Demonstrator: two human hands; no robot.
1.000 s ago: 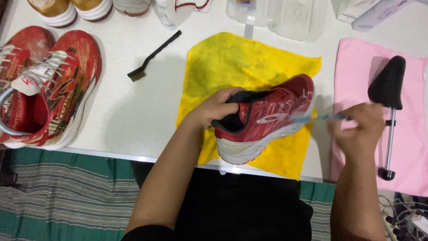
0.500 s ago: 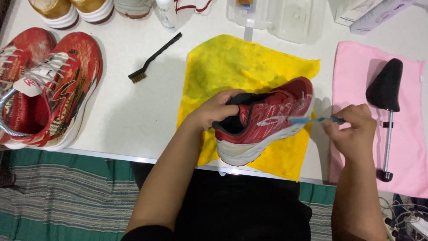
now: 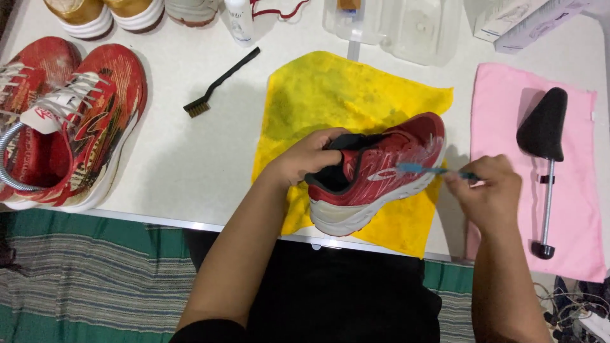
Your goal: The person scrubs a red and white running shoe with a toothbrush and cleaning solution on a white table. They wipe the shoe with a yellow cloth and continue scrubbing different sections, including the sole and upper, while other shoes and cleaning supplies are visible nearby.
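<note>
Red mesh fills the middle of my view: the red running shoe point(image 3: 381, 168) sits tipped on its side over the yellow cloth point(image 3: 343, 95), close to the bench's point(image 3: 171, 159) near edge, its white sole turned toward me. My left hand point(image 3: 308, 155) grips it at the heel collar, fingers clenched over the dark lining and into the opening. My right hand point(image 3: 489, 194) is closed around a small blue-handled brush point(image 3: 432, 169), whose head lies against the shoe's upper near the toe; I think it is a toothbrush, though the bristles are too small to make out.

Toward the bench's right edge a pink cloth point(image 3: 572, 209) carries a black shoe tree point(image 3: 543, 127) with a metal rod, well apart from the shoe. At the left edge a pair of red sneakers point(image 3: 70, 121) with white laces lies together, a grey hose point(image 3: 13, 171) curving into one of them. Between that pair and the yellow cloth lies a black wire brush point(image 3: 219, 82). Along the far edge I see gold shoes point(image 3: 101, 13), a white bottle point(image 3: 240, 19) and a clear plastic container point(image 3: 413, 25), and at the far right corner a white box point(image 3: 527, 22).
</note>
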